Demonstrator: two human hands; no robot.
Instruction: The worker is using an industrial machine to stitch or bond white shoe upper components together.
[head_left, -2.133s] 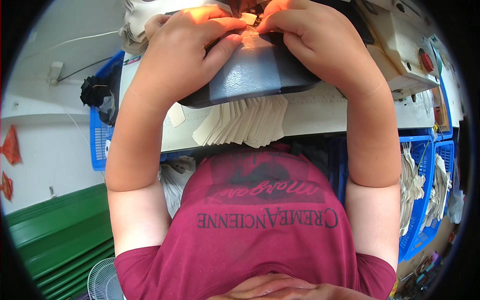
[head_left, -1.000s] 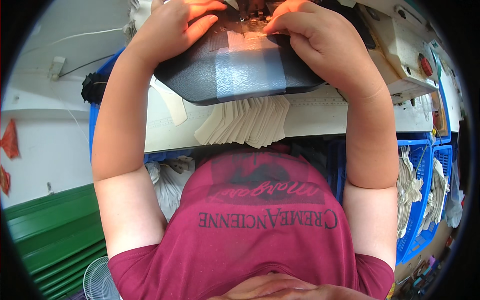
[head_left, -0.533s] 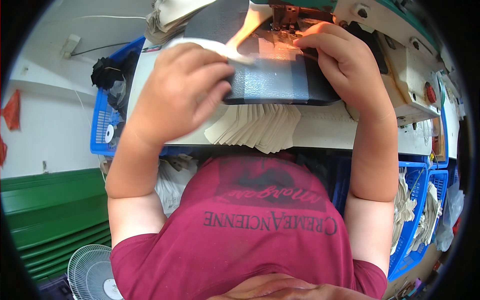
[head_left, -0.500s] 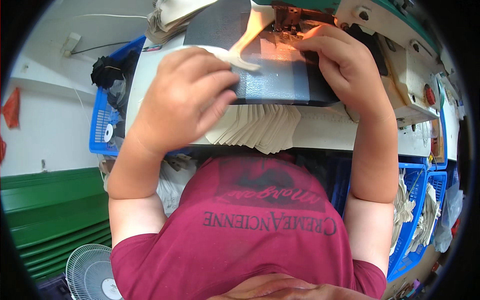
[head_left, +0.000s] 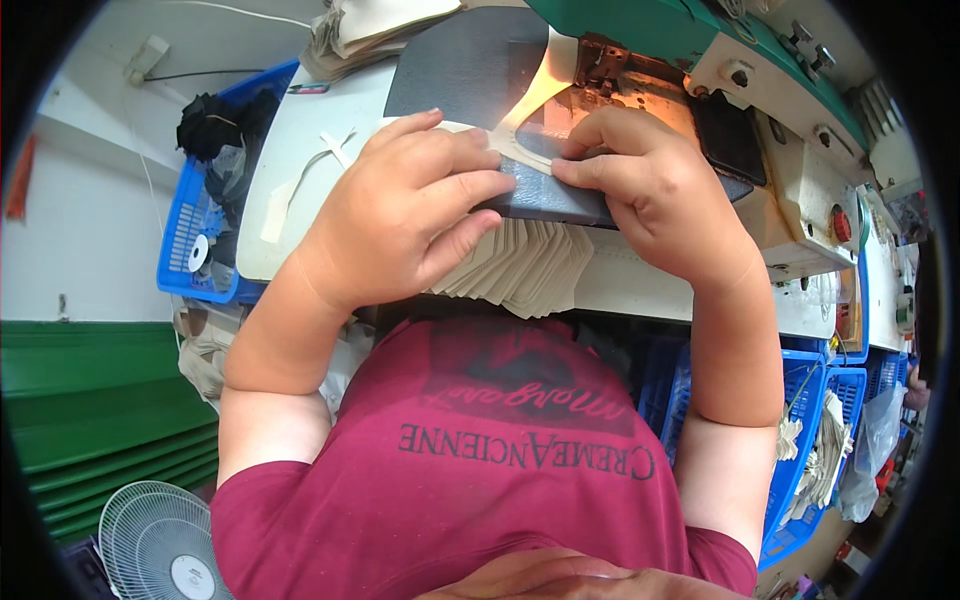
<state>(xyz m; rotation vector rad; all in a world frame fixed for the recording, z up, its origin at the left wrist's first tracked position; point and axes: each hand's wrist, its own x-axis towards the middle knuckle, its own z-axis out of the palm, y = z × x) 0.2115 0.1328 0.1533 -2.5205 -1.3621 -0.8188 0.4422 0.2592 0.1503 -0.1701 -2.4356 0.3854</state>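
A Y-shaped cream piece (head_left: 541, 92) of thin material lies on a dark, shiny work plate (head_left: 450, 60) beside the lit needle area of a sewing machine (head_left: 600, 68). My left hand (head_left: 410, 205) rests over the left arm of the piece, its fingers apart and stretched out. With thumb and forefinger, my right hand (head_left: 655, 180) pinches the near right end of the piece. Just below the plate's front edge, a fanned stack of cream cut pieces (head_left: 520, 265) lies partly under my left hand.
Another stack of pale pieces (head_left: 385, 30) stands at the back left. Narrow white strips (head_left: 300, 185) lie on the white tabletop (head_left: 262, 240). A blue basket (head_left: 180, 240) with dark scraps is at left, more blue baskets (head_left: 800, 500) at right. A fan (head_left: 165, 545) stands lower left.
My right hand has come away from the needle area, nearer to me and left, onto the end of the cream piece. My left fingers have spread, and white strips now show beside that hand.
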